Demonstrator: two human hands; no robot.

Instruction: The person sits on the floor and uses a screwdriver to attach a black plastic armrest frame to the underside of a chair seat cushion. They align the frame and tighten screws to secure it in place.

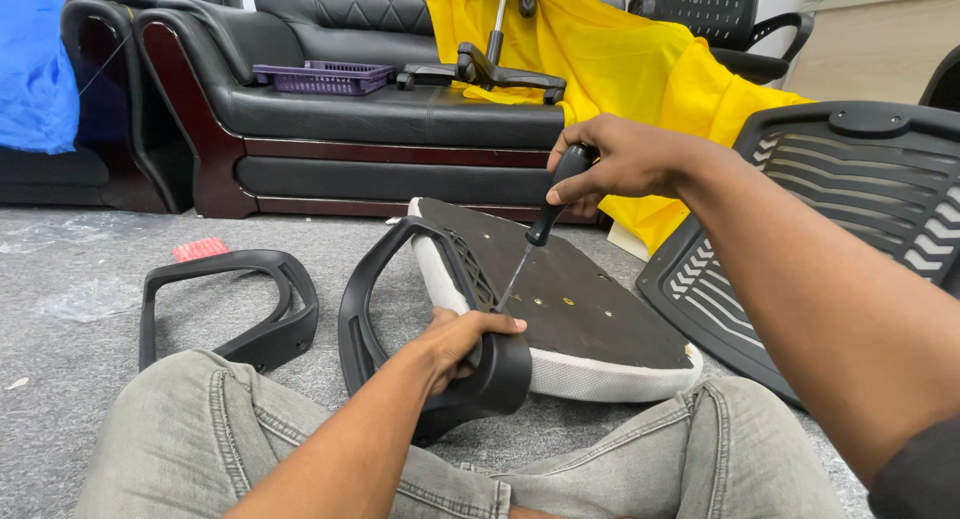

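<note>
An upturned chair seat [590, 309] with a dark board underside and white padded edge lies on the carpet before my knees. A black loop armrest [385, 279] stands against its left side. My left hand [462, 344] grips the armrest's lower bracket. My right hand [615, 164] holds a black-handled screwdriver [545, 224], its tip angled down to the bracket beside my left fingers.
A second black armrest [235, 304] lies on the grey carpet at left. A slatted black chair back [850, 209] leans at right. Behind are a black sofa [330, 109] with a purple basket [320, 76], a chair base [480, 69] and yellow cloth [620, 59].
</note>
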